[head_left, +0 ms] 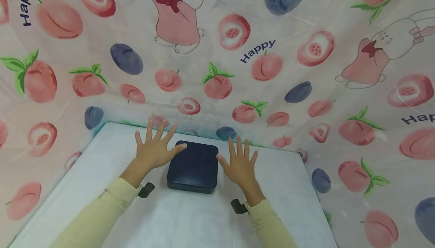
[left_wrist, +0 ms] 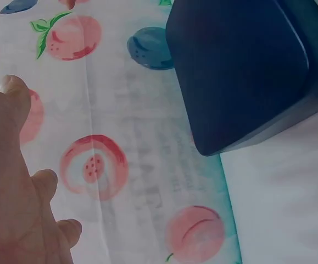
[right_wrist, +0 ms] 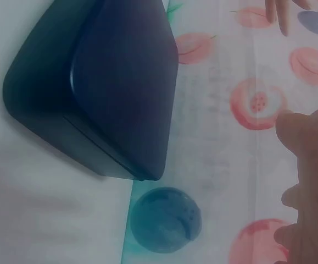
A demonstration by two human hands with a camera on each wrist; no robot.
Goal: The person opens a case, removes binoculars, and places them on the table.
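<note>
A dark navy, flat square box with rounded corners [head_left: 193, 165] lies on the white table between both hands. My left hand [head_left: 154, 150] is spread with straight fingers at the box's left side, its thumb overlapping the top left corner in the head view. Just off the right edge, my right hand [head_left: 240, 165] is spread too, its thumb pointing toward the box. Neither hand grips anything. In the left wrist view the box [left_wrist: 241, 71] fills the upper right, with the left hand [left_wrist: 16, 187] at the left edge. The right wrist view shows the box's side and a thin seam.
The white table [head_left: 163, 217] ends at a pale cloth [head_left: 200, 59] printed with peaches, plums and rabbits, which rises behind it and on both sides. Small black wrist cameras sit under the left wrist [head_left: 147, 190] and the right wrist [head_left: 238, 206].
</note>
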